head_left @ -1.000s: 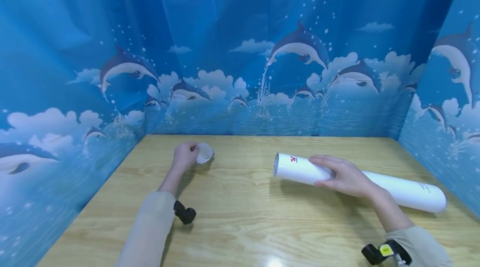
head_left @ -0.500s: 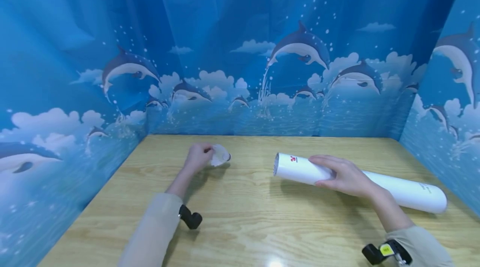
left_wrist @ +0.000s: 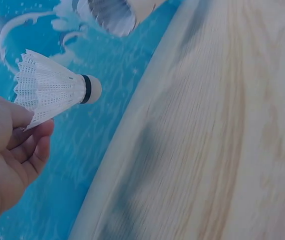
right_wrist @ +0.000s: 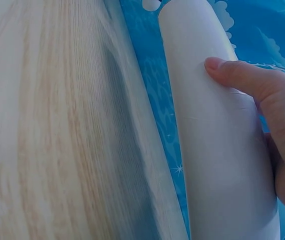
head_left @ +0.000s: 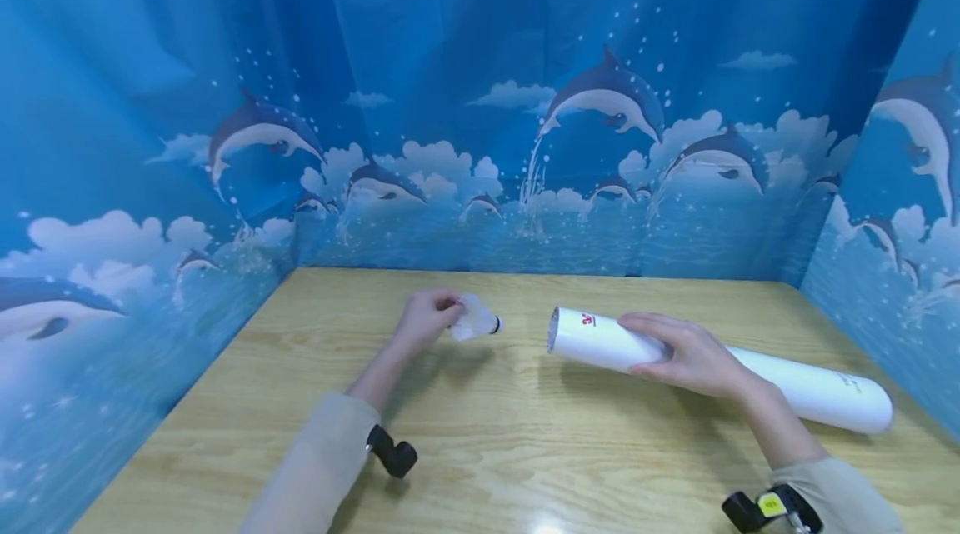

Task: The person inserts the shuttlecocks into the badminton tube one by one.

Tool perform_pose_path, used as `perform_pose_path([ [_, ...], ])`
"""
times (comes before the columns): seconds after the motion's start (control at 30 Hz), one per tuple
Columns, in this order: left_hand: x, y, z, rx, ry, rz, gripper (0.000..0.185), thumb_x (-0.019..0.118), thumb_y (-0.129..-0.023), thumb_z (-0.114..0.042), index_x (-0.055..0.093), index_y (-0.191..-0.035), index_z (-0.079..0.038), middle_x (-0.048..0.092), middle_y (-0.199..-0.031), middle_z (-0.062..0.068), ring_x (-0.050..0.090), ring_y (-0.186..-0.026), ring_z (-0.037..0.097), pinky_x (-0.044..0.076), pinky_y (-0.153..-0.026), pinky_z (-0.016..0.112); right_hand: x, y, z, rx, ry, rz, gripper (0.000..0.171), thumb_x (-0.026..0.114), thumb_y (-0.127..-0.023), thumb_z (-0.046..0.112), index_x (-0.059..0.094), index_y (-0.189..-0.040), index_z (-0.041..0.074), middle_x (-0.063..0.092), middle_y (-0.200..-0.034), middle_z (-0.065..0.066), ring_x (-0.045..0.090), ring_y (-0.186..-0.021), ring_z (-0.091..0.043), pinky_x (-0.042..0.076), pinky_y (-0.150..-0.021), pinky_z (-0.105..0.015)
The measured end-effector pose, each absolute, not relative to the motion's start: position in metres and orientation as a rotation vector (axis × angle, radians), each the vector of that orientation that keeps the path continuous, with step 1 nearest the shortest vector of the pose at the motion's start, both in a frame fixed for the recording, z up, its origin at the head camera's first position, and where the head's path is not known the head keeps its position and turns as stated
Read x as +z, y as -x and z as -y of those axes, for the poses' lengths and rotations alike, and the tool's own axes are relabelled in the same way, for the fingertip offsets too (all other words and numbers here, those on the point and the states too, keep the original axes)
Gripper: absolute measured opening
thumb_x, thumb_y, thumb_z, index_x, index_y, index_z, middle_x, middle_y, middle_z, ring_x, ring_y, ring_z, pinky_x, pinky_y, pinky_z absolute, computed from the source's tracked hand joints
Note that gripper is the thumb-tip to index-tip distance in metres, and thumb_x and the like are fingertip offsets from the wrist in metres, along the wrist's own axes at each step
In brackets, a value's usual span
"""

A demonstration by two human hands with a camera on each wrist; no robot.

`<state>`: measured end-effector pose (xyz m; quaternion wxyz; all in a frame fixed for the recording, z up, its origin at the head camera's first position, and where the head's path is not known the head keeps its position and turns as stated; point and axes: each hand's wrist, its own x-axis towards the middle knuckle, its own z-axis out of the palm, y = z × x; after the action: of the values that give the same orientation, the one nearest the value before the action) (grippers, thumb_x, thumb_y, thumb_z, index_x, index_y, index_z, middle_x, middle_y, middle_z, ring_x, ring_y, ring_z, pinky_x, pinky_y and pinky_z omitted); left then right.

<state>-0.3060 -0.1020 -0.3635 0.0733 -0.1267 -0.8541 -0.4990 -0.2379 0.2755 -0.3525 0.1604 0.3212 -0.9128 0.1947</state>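
In the head view my left hand (head_left: 429,317) pinches a white shuttlecock (head_left: 476,318) by the edge of its skirt, above the table. The left wrist view shows the shuttlecock (left_wrist: 52,87) closer: a netted skirt, a black band and a pale rounded base that faces the tube. My right hand (head_left: 686,352) grips a long white shuttlecock tube (head_left: 813,384) from above, thumb on the near side. Its uncapped left end, with a small red mark, is tilted up a little and faces the shuttlecock, a short gap apart. What lies inside the tube is hidden.
A light wood-grain table (head_left: 525,451) lies beneath both hands. Blue curtains (head_left: 465,101) printed with dolphins and clouds stand along its back, left and right sides. A small black camera (head_left: 393,452) is strapped to the left wrist, another (head_left: 772,507) to the right.
My left hand has carried the shuttlecock rightward, towards the tube's uncapped end, and its base has turned to point at the tube. The right hand and the tube have stayed put.
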Motion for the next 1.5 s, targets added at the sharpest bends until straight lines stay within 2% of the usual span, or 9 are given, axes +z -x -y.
perform_pose_path([
  [0.43, -0.359, 0.286, 0.069, -1.705, 0.489, 2.404, 0.014, 0.065, -0.083, -0.001, 0.068, -0.095, 0.006, 0.068, -0.089, 0.015, 0.060, -0.074, 0.013, 0.049, -0.061, 0.024, -0.350, 0.239, -0.266, 0.582, -0.983, 2.569, 0.063, 0.079, -0.072, 0.028, 0.055, -0.128, 0.012, 0.055, -0.128, -0.012, 0.053, -0.110, -0.036, 0.046, -0.082, -0.055],
  [0.63, -0.361, 0.284, 0.063, -1.795, 0.491, 2.352, 0.014, 0.065, -0.083, 0.001, 0.068, -0.095, 0.007, 0.068, -0.089, 0.016, 0.058, -0.072, 0.010, 0.051, -0.064, 0.027, -0.349, 0.241, -0.259, 0.592, -1.040, 2.525, 0.065, 0.081, -0.070, 0.024, 0.055, -0.128, 0.010, 0.055, -0.128, -0.010, 0.052, -0.113, -0.035, 0.045, -0.085, -0.054],
  [0.83, -0.364, 0.282, 0.056, -1.857, 0.492, 2.306, 0.014, 0.064, -0.084, 0.001, 0.066, -0.094, 0.010, 0.067, -0.086, 0.017, 0.054, -0.066, 0.008, 0.049, -0.060, 0.027, -0.348, 0.241, -0.256, 0.606, -1.043, 2.525, 0.065, 0.082, -0.069, 0.025, 0.056, -0.127, 0.009, 0.054, -0.129, -0.011, 0.050, -0.114, -0.035, 0.045, -0.085, -0.055],
  [1.07, -0.363, 0.278, 0.048, -1.865, 0.434, 2.327, 0.017, 0.063, -0.086, -0.004, 0.067, -0.098, 0.007, 0.068, -0.095, 0.018, 0.062, -0.078, 0.017, 0.052, -0.068, 0.027, -0.348, 0.240, -0.254, 0.617, -1.046, 2.531, 0.064, 0.080, -0.071, 0.030, 0.056, -0.127, 0.011, 0.055, -0.127, -0.009, 0.052, -0.113, -0.034, 0.046, -0.084, -0.053],
  [1.2, -0.362, 0.274, 0.046, -1.709, 0.487, 2.387, 0.018, 0.062, -0.087, -0.008, 0.069, -0.100, 0.003, 0.068, -0.098, 0.015, 0.063, -0.085, 0.021, 0.052, -0.069, 0.028, -0.346, 0.239, -0.254, 0.619, -1.044, 2.530, 0.064, 0.081, -0.071, 0.027, 0.056, -0.127, 0.011, 0.055, -0.127, -0.011, 0.052, -0.112, -0.035, 0.047, -0.083, -0.053],
  [1.37, -0.360, 0.272, 0.047, -1.450, 0.624, 2.426, 0.016, 0.062, -0.088, -0.009, 0.071, -0.098, 0.000, 0.067, -0.094, 0.012, 0.061, -0.082, 0.021, 0.050, -0.064, 0.027, -0.345, 0.239, -0.254, 0.609, -1.057, 2.511, 0.063, 0.081, -0.070, 0.022, 0.056, -0.126, 0.009, 0.056, -0.125, -0.012, 0.053, -0.110, -0.037, 0.046, -0.082, -0.055],
  [1.5, -0.359, 0.271, 0.046, -1.543, 0.579, 2.457, 0.016, 0.062, -0.089, -0.009, 0.069, -0.099, 0.000, 0.067, -0.092, 0.010, 0.060, -0.077, 0.017, 0.051, -0.063, 0.026, -0.345, 0.240, -0.254, 0.607, -1.068, 2.508, 0.062, 0.080, -0.071, 0.021, 0.056, -0.126, 0.008, 0.057, -0.125, -0.012, 0.053, -0.110, -0.037, 0.046, -0.082, -0.055],
])
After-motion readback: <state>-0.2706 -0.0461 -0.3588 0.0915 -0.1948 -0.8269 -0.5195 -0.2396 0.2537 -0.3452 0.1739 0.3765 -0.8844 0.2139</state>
